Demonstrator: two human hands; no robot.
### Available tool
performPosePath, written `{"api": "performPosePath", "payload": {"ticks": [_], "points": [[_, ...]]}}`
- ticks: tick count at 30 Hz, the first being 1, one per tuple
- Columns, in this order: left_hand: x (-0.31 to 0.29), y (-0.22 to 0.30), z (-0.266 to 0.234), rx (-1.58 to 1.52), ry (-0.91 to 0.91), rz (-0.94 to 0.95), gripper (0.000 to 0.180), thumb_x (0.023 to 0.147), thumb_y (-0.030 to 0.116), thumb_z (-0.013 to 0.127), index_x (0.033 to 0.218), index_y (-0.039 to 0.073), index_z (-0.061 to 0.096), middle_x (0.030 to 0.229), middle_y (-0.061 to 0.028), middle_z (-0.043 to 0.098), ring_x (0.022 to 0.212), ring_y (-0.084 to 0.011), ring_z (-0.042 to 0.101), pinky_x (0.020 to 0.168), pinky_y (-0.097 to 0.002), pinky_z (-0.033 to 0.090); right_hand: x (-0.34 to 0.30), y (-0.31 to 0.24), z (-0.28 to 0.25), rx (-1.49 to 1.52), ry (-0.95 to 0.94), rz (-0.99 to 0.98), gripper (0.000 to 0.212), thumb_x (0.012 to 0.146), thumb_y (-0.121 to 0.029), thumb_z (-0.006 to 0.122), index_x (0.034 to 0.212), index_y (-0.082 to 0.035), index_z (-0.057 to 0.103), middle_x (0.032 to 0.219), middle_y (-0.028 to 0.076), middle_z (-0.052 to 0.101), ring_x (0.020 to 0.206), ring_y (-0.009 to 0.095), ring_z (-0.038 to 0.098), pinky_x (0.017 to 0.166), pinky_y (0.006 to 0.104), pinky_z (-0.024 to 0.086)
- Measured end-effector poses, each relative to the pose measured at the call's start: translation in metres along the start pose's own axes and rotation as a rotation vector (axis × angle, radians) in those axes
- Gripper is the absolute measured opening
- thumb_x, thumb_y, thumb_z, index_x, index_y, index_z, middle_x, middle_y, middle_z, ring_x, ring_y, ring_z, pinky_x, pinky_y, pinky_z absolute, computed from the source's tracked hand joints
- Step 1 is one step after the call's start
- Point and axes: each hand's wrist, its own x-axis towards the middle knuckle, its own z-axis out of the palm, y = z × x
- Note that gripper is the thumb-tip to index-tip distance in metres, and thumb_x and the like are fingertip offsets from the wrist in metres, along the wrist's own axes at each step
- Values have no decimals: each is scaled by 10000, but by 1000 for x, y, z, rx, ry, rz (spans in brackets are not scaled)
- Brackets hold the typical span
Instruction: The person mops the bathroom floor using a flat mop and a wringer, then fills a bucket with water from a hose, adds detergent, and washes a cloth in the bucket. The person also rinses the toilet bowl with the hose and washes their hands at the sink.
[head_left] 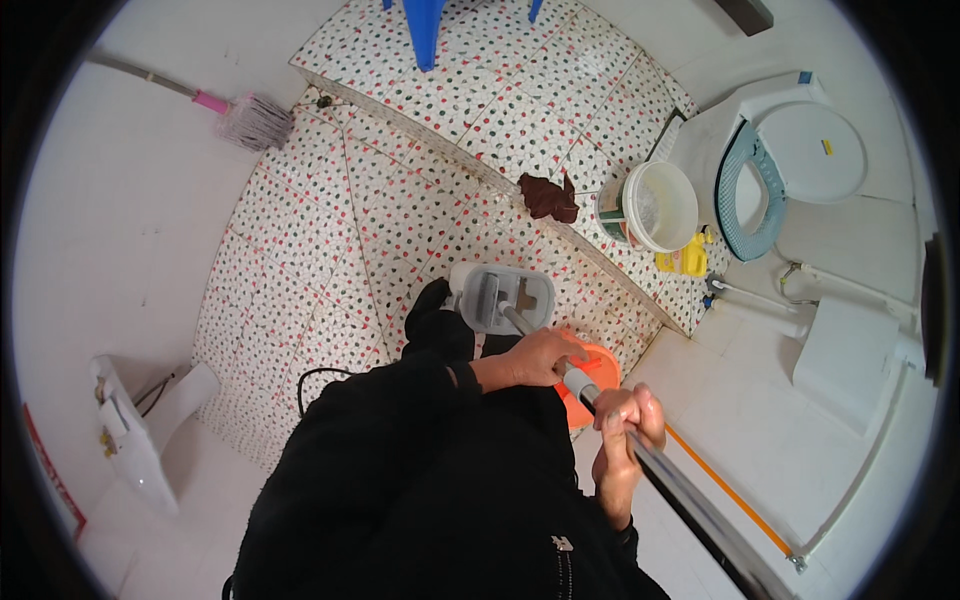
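Note:
A long metal mop handle slants from the lower right down to a grey-white mop bucket on the floor. The handle's lower end goes into the bucket, where a grey mop head shows in one slot. My left hand is closed around the handle's lower part, just above the bucket. Higher up, my right hand wraps the shaft with its fingers. An orange basin sits beneath the handle, beside the bucket, partly hidden by my hand and clothes.
A raised tiled step crosses the floor ahead. On it are a brown cloth, a white bucket, a yellow bottle and a toilet. A string mop leans at the left wall, above a washbasin. Blue stool legs stand at the top.

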Motion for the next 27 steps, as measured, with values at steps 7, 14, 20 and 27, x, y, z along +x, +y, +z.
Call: {"api": "performPosePath", "payload": {"ticks": [7,14,20,27], "points": [[21,17,5,-45,-15,-5,404,574,13,603,953,149,626,563,-76,552,541,-262,557,588,-341,444,17,-9,-7,-28,33,-141,530,859,-120,516,1343,-67,307,640,22,416,596,149,412,642,341,385],[35,43,-7,-245,-71,-100,406,593,40,644,993,97,609,574,-86,558,535,-255,560,513,-333,425,30,-39,-11,27,4,-223,661,828,-35,529,1393,-46,187,615,14,406,566,145,405,609,291,367],[26,34,-11,-83,-37,-209,360,654,95,676,1007,95,603,789,-94,602,744,-266,591,661,-346,453,45,-61,2,5,38,-186,652,832,-107,534,1388,-36,200,603,2,378,509,132,367,557,295,363],[35,45,0,-103,25,-164,334,685,45,583,995,164,611,737,-64,612,731,-276,597,672,-379,453,48,-108,-6,-20,76,-307,697,819,-250,561,1375,-14,212,527,-37,307,379,83,269,380,249,279]]}}
